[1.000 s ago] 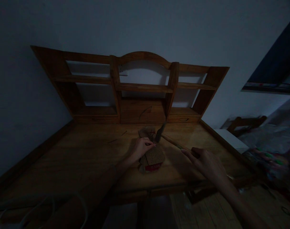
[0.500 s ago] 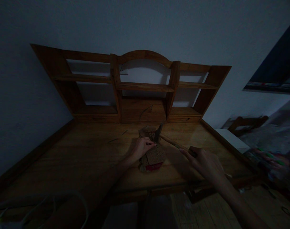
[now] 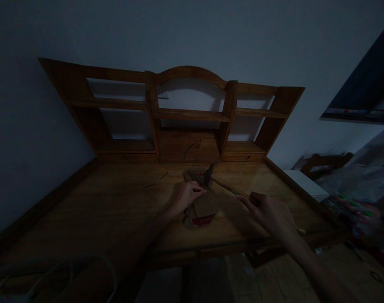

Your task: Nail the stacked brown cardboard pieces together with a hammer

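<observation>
A small brown cork-like piece [image 3: 204, 205] with a red strip at its near edge lies on the wooden desk [image 3: 116, 202]. My left hand [image 3: 186, 195] rests on it, fingers pinched at its top as if holding a small nail I cannot make out. My right hand [image 3: 270, 213] is closed round the wooden handle of a hammer [image 3: 225, 185]. The hammer's dark head sits just above the pinched fingers. The room is very dim.
A wooden hutch with open shelves [image 3: 188, 114] stands along the desk's back against a pale wall. A white cable [image 3: 62, 269] loops at the lower left. A chair [image 3: 326, 162] and cluttered cloth lie to the right, beyond the desk's edge.
The hammer head has dipped slightly toward the pinched fingers and my right hand has shifted a little left. The left hand stays on the brown piece.
</observation>
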`<state>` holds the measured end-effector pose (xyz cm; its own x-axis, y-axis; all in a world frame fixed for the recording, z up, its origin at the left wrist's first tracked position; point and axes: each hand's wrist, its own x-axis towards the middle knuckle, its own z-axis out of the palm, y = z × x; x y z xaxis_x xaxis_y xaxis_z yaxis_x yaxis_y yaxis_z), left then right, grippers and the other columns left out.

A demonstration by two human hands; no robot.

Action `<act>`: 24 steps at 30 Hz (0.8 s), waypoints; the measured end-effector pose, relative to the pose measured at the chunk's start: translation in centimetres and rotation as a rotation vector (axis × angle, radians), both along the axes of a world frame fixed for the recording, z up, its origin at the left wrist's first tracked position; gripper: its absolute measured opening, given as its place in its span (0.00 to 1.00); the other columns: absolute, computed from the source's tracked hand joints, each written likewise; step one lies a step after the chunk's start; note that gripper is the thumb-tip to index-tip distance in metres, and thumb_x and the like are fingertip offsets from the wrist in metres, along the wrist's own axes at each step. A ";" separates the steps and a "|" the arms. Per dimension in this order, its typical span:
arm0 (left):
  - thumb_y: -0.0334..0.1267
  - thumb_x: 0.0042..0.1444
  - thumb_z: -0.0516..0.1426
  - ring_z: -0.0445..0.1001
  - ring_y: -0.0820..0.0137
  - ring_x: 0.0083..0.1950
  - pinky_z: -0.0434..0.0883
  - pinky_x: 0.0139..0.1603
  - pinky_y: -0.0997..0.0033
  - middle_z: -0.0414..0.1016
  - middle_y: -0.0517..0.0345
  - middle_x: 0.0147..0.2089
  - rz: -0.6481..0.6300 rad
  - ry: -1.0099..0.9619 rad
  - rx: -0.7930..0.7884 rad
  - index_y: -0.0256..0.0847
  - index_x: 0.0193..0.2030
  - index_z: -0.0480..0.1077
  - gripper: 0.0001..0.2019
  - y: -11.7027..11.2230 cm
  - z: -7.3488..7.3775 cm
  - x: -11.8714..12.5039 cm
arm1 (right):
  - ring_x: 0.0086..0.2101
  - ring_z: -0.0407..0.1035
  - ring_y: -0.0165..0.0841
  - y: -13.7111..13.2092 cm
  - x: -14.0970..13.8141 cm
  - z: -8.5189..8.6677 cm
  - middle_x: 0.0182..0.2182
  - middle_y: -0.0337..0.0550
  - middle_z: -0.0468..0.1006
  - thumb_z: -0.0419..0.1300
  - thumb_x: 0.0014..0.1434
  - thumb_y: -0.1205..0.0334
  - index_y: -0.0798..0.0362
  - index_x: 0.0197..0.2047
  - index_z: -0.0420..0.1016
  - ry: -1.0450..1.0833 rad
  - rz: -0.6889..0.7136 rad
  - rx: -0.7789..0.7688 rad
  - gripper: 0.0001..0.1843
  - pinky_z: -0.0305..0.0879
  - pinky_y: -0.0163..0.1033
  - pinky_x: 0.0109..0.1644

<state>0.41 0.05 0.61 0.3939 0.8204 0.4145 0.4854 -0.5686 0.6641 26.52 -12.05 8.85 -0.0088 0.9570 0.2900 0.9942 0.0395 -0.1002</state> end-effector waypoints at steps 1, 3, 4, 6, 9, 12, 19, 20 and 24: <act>0.46 0.55 0.57 0.68 0.77 0.37 0.61 0.35 0.77 0.72 0.61 0.36 -0.002 0.003 0.003 0.42 0.35 0.76 0.12 -0.1 0.1 0.0 | 0.31 0.70 0.43 0.0 0.0 0.0 0.24 0.42 0.71 0.41 0.61 0.35 0.49 0.29 0.68 0.003 0.006 -0.004 0.29 0.49 0.40 0.28; 0.46 0.55 0.57 0.68 0.77 0.36 0.60 0.34 0.77 0.72 0.61 0.35 -0.006 0.007 0.012 0.41 0.36 0.76 0.11 -0.1 0.1 -0.1 | 0.31 0.70 0.43 0.0 0.1 -0.1 0.24 0.43 0.72 0.42 0.61 0.35 0.49 0.29 0.68 -0.004 0.011 -0.006 0.29 0.50 0.40 0.29; 0.46 0.55 0.57 0.68 0.76 0.36 0.60 0.34 0.77 0.72 0.61 0.36 -0.011 0.003 0.018 0.42 0.36 0.76 0.12 0.0 0.0 -0.1 | 0.31 0.70 0.43 0.0 0.1 -0.1 0.24 0.43 0.72 0.42 0.61 0.34 0.49 0.29 0.68 -0.007 0.009 -0.003 0.29 0.50 0.40 0.29; 0.46 0.55 0.56 0.68 0.77 0.37 0.60 0.35 0.77 0.72 0.61 0.36 -0.014 -0.011 0.032 0.42 0.36 0.76 0.12 0.2 -0.2 -0.2 | 0.31 0.69 0.43 0.1 0.2 0.0 0.23 0.43 0.71 0.42 0.61 0.34 0.49 0.30 0.68 0.000 0.001 0.008 0.29 0.50 0.40 0.29; 0.45 0.55 0.57 0.68 0.77 0.37 0.61 0.36 0.77 0.72 0.62 0.36 -0.015 -0.008 0.046 0.42 0.36 0.76 0.11 0.3 -0.3 -0.3 | 0.30 0.69 0.43 0.3 0.1 0.1 0.23 0.42 0.71 0.43 0.61 0.34 0.49 0.30 0.68 0.017 0.002 0.003 0.28 0.50 0.40 0.29; 0.45 0.55 0.57 0.68 0.76 0.37 0.60 0.35 0.77 0.72 0.61 0.36 -0.014 0.009 0.051 0.42 0.36 0.76 0.11 0.2 -0.3 -0.2 | 0.32 0.69 0.43 0.3 0.0 0.2 0.25 0.43 0.71 0.41 0.61 0.34 0.49 0.29 0.68 0.002 0.019 -0.014 0.30 0.50 0.40 0.29; 0.45 0.51 0.60 0.70 0.75 0.39 0.62 0.39 0.77 0.73 0.61 0.37 -0.017 -0.044 -0.031 0.44 0.36 0.76 0.10 1.0 -0.4 -0.8 | 0.30 0.69 0.43 0.2 0.0 0.4 0.23 0.43 0.71 0.42 0.59 0.32 0.49 0.29 0.68 0.008 -0.025 0.005 0.31 0.50 0.40 0.28; 0.44 0.50 0.61 0.70 0.75 0.39 0.63 0.39 0.77 0.73 0.60 0.36 -0.028 -0.063 -0.079 0.42 0.36 0.76 0.10 1.3 -0.4 -1.1 | 0.30 0.69 0.43 0.2 0.2 0.4 0.23 0.42 0.71 0.42 0.59 0.31 0.48 0.28 0.68 0.022 -0.031 -0.005 0.30 0.49 0.40 0.28; 0.38 0.46 0.62 0.71 0.71 0.34 0.64 0.33 0.76 0.73 0.52 0.35 -0.022 -0.270 -0.351 0.33 0.36 0.75 0.12 2.7 -0.1 -2.3 | 0.30 0.68 0.41 0.1 0.8 0.7 0.24 0.41 0.71 0.45 0.57 0.31 0.48 0.29 0.69 0.060 -0.059 -0.019 0.29 0.50 0.39 0.28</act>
